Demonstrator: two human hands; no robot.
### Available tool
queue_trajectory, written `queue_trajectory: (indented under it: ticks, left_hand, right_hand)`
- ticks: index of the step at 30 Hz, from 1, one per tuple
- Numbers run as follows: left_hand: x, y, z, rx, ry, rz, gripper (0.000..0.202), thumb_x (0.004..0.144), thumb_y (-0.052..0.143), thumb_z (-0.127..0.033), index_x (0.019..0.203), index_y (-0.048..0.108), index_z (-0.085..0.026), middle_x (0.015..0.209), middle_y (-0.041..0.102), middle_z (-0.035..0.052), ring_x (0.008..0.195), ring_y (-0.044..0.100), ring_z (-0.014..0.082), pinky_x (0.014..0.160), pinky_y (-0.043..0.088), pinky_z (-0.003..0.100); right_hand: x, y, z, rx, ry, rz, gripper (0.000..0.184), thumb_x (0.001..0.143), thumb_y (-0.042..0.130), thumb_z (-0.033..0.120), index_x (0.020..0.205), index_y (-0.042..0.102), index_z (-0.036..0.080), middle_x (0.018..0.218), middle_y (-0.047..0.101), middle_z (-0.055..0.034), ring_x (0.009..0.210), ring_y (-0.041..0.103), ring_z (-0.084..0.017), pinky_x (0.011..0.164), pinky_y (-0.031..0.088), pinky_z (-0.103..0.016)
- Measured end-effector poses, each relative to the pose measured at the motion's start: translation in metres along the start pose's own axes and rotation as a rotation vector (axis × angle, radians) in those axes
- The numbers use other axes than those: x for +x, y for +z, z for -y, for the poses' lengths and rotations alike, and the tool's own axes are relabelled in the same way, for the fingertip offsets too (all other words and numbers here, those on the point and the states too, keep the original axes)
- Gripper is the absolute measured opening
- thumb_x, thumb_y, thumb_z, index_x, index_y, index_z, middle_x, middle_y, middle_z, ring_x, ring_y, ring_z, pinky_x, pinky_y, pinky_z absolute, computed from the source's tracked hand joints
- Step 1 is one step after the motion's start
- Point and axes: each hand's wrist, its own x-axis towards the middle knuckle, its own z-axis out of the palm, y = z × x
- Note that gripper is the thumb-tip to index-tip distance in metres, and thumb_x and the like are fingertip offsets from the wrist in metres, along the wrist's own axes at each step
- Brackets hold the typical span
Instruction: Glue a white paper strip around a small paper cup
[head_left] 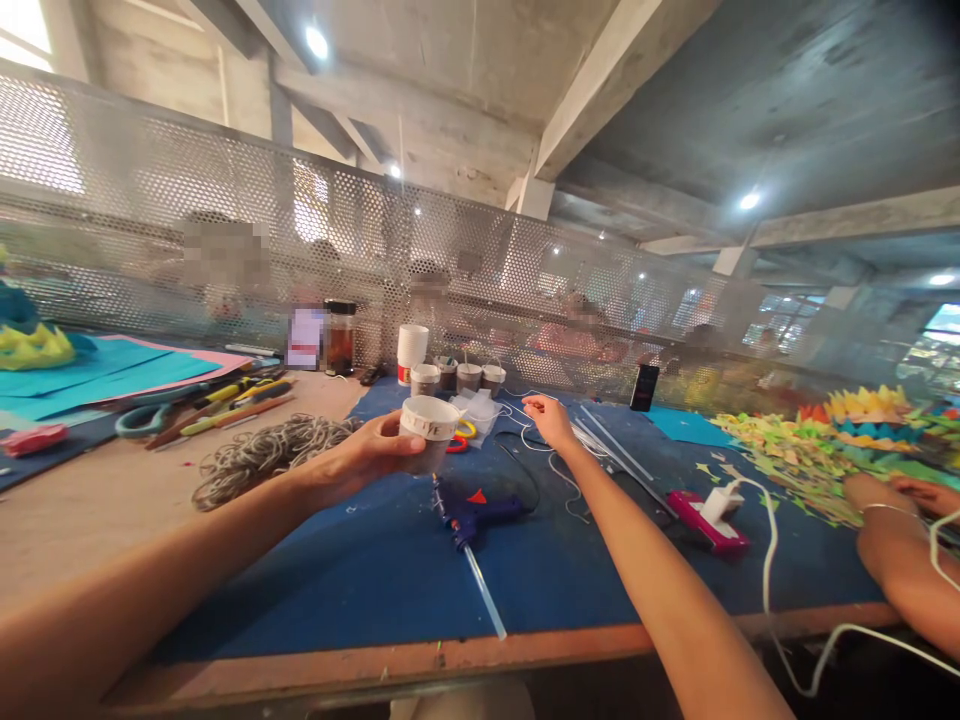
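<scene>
My left hand (379, 448) is wrapped around a small paper cup (431, 418), held upright above the blue mat. The cup has a white upper band with dark lettering and a greyish lower part. My right hand (550, 420) is farther forward, its fingertips pinched together by some thin white cords (536, 440); whatever is between them is too small to make out. Below the cup lies a dark blue glue gun (480, 512), a clear glue stick (486, 595) poking out of its back. Red and yellow loops (463, 436), perhaps scissor handles, show behind the cup.
Several similar cups (470, 376) stand near the mesh partition (480, 270). Left are a tangle of grey cord (262, 455) and hand tools (225, 405). A pink power strip (709, 522) with a white charger lies right. Leaf-shaped cutouts (795, 460) are beside another person's arm (900, 545).
</scene>
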Motion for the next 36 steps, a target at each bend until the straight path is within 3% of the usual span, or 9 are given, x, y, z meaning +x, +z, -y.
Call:
queue_trajectory:
  ticks: [3, 9, 13, 16, 19, 23, 27, 32, 36]
  left_hand:
    - [-0.001, 0.000, -0.001, -0.006, -0.013, -0.007, 0.048, 0.082, 0.076, -0.031, 0.128, 0.066, -0.018, 0.126, 0.070, 0.0142, 0.111, 0.064, 0.0304, 0.094, 0.048, 0.038]
    - [0.002, -0.006, 0.003, 0.009, 0.018, 0.012, 0.048, 0.081, 0.077, -0.030, 0.126, 0.066, -0.016, 0.117, 0.070, 0.0129, 0.101, 0.063, 0.0260, 0.085, 0.047, 0.033]
    - [0.002, -0.005, 0.002, 0.015, 0.036, 0.057, 0.050, 0.082, 0.076, -0.030, 0.128, 0.064, -0.014, 0.104, 0.070, 0.0105, 0.087, 0.060, 0.0200, 0.075, 0.045, 0.029]
    - [0.000, -0.001, -0.002, 0.015, 0.068, 0.088, 0.054, 0.082, 0.076, -0.028, 0.132, 0.061, -0.015, 0.104, 0.070, 0.0103, 0.087, 0.060, 0.0201, 0.074, 0.044, 0.028]
    - [-0.003, 0.001, -0.004, 0.010, 0.087, 0.101, 0.057, 0.082, 0.076, -0.027, 0.135, 0.058, -0.018, 0.110, 0.069, 0.0102, 0.094, 0.061, 0.0216, 0.076, 0.045, 0.028]
    - [-0.003, 0.001, -0.003, -0.020, 0.068, 0.148, 0.062, 0.081, 0.075, -0.025, 0.139, 0.056, -0.018, 0.122, 0.068, 0.0121, 0.105, 0.062, 0.0244, 0.085, 0.047, 0.031]
    - [-0.003, 0.002, 0.000, -0.105, 0.057, 0.191, 0.059, 0.082, 0.071, -0.028, 0.137, 0.059, -0.012, 0.123, 0.070, 0.0146, 0.107, 0.064, 0.0271, 0.089, 0.048, 0.034]
    - [-0.005, 0.003, 0.001, -0.229, 0.007, 0.215, 0.057, 0.087, 0.063, -0.033, 0.140, 0.056, -0.014, 0.133, 0.068, 0.0158, 0.117, 0.063, 0.0329, 0.095, 0.049, 0.041]
    - [-0.006, 0.000, 0.003, -0.318, -0.007, 0.214, 0.058, 0.090, 0.058, -0.037, 0.142, 0.054, -0.012, 0.135, 0.066, 0.0180, 0.118, 0.064, 0.0339, 0.098, 0.048, 0.043]
  right_hand:
    - [-0.002, -0.004, 0.008, 0.083, -0.021, -0.047, 0.019, 0.092, 0.058, 0.015, 0.099, 0.075, 0.017, 0.101, 0.077, -0.0062, 0.095, 0.071, -0.020, 0.093, 0.052, -0.033]
    - [-0.003, -0.010, 0.028, 0.318, -0.072, -0.116, 0.017, 0.085, 0.064, 0.029, 0.093, 0.074, 0.017, 0.113, 0.074, -0.0118, 0.109, 0.066, -0.024, 0.100, 0.048, -0.037]
    - [-0.005, -0.012, 0.049, 0.523, -0.087, -0.081, 0.029, 0.086, 0.062, 0.045, 0.096, 0.069, 0.019, 0.098, 0.077, -0.0095, 0.098, 0.071, -0.023, 0.093, 0.053, -0.039]
    - [-0.012, -0.015, 0.068, 0.633, -0.109, -0.019, 0.035, 0.085, 0.061, 0.052, 0.099, 0.068, 0.020, 0.084, 0.074, -0.0043, 0.084, 0.073, -0.021, 0.084, 0.057, -0.037]
    - [-0.024, -0.015, 0.088, 0.677, -0.141, 0.062, 0.033, 0.082, 0.067, 0.048, 0.101, 0.072, 0.020, 0.086, 0.072, -0.0036, 0.076, 0.070, -0.018, 0.074, 0.056, -0.033]
    - [-0.045, -0.013, 0.115, 0.702, -0.211, 0.152, 0.032, 0.083, 0.073, 0.039, 0.110, 0.074, 0.021, 0.087, 0.074, -0.0037, 0.076, 0.068, -0.016, 0.076, 0.054, -0.031]
    - [-0.064, -0.014, 0.139, 0.679, -0.238, 0.163, 0.019, 0.087, 0.071, 0.038, 0.094, 0.076, 0.021, 0.081, 0.073, -0.0024, 0.065, 0.062, -0.014, 0.066, 0.051, -0.029]
    - [-0.077, -0.015, 0.157, 0.703, -0.258, 0.175, 0.014, 0.087, 0.071, 0.030, 0.096, 0.077, 0.022, 0.088, 0.075, -0.0038, 0.078, 0.066, -0.017, 0.078, 0.054, -0.034]
    - [-0.082, -0.011, 0.159, 0.737, -0.233, 0.170, 0.013, 0.085, 0.073, 0.030, 0.093, 0.075, 0.021, 0.084, 0.075, -0.0029, 0.074, 0.067, -0.016, 0.077, 0.056, -0.034]
